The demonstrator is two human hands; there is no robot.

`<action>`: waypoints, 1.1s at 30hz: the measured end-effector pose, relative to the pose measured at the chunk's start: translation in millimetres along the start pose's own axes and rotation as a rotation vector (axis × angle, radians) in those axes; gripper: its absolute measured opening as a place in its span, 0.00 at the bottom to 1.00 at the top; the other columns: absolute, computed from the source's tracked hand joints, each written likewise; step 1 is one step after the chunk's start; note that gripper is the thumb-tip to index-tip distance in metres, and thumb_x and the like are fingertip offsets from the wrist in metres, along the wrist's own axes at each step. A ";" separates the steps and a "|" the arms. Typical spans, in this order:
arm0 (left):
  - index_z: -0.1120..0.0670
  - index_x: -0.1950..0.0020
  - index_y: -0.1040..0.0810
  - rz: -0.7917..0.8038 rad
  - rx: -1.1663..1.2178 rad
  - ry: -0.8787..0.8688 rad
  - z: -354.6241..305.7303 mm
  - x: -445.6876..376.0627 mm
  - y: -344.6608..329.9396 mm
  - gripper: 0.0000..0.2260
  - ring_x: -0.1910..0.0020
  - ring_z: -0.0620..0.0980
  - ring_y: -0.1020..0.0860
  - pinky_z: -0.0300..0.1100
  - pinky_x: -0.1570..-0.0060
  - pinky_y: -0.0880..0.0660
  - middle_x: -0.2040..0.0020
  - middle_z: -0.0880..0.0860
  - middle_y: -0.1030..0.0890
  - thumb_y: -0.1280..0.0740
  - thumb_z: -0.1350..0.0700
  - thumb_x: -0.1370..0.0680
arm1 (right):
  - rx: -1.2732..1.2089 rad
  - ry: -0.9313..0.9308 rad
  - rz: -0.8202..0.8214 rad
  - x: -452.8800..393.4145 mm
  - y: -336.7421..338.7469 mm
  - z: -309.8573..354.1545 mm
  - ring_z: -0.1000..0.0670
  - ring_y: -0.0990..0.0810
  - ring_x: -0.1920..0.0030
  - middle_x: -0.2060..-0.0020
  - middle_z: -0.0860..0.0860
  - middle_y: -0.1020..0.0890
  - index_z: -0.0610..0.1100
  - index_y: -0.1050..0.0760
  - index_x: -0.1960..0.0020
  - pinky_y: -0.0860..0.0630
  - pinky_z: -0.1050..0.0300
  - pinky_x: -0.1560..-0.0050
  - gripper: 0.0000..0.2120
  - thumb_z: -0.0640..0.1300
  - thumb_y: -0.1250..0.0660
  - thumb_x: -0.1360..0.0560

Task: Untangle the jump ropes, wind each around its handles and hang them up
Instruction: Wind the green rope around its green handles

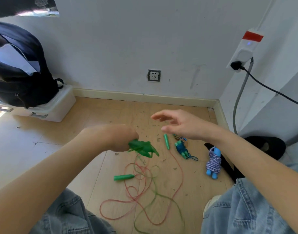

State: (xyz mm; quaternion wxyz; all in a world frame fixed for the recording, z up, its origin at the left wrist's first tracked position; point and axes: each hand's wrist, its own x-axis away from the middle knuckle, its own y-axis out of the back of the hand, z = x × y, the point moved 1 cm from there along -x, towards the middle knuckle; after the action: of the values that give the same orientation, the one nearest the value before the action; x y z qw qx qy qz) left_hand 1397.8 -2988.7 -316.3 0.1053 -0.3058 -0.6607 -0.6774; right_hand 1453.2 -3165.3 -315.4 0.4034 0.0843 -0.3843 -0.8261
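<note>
My left hand [121, 137] grips a pair of green handles [143, 148] with green rope wound round them; the image there is blurred. A green rope [155, 196] trails from them to the floor, tangled with a red rope [128, 201]. The red rope runs to two loose green handles, one lying flat [123, 177] and one farther back [166, 141]. My right hand [180, 125] hovers open above the floor, holding nothing. A wound teal rope bundle [181, 148] and a wound blue-and-white rope with blue handles [213, 163] lie to the right.
A dark backpack [18, 68] sits on a white plastic box [58, 105] at the left wall. A wall socket [154, 75] is straight ahead, a power strip [244, 49] with a black cable on the right wall. My denim-clad knees [242, 208] frame the floor.
</note>
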 end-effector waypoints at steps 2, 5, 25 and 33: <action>0.55 0.41 0.27 -0.024 -0.056 -0.014 -6.9 -1.0 0.8 0.10 0.53 0.47 0.25 0.36 0.52 0.29 0.51 0.50 0.24 0.43 0.59 0.20 | -0.049 0.000 0.185 -1.8 -15.2 4.3 0.60 0.31 0.38 0.35 0.57 0.29 0.51 0.35 0.31 0.37 0.72 0.44 0.21 0.46 0.38 0.23; 0.54 0.47 0.27 -0.058 0.014 -0.052 -7.7 -0.3 7.0 0.06 0.59 0.44 0.26 0.33 0.58 0.30 0.56 0.48 0.26 0.43 0.57 0.20 | -0.103 -0.083 0.304 -4.1 -25.7 0.2 0.58 0.25 0.43 0.40 0.55 0.24 0.50 0.33 0.34 0.30 0.68 0.45 0.19 0.47 0.35 0.24; 0.53 0.46 0.24 -0.088 1.286 -0.399 22.0 18.3 30.0 0.10 0.65 0.43 0.27 0.32 0.67 0.30 0.63 0.48 0.23 0.35 0.53 0.26 | -0.590 0.122 0.124 -4.8 -7.0 8.4 0.56 0.24 0.40 0.44 0.53 0.20 0.45 0.28 0.37 0.30 0.59 0.36 0.17 0.39 0.34 0.25; 0.56 0.44 0.25 -0.213 1.397 -0.325 28.7 15.3 30.1 0.16 0.68 0.43 0.26 0.32 0.67 0.27 0.65 0.50 0.22 0.37 0.47 0.27 | -0.399 -0.037 -0.184 -2.8 10.2 -1.7 0.55 0.22 0.70 0.66 0.47 0.22 0.40 0.24 0.56 0.22 0.63 0.61 0.08 0.38 0.40 0.22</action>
State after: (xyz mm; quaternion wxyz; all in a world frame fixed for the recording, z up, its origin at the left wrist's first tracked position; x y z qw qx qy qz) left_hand 1410.0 -2960.3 -284.6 0.1101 -0.1980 -0.9727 -0.0499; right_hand 1462.0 -3168.1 -309.9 0.3279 0.0226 -0.2110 -0.9206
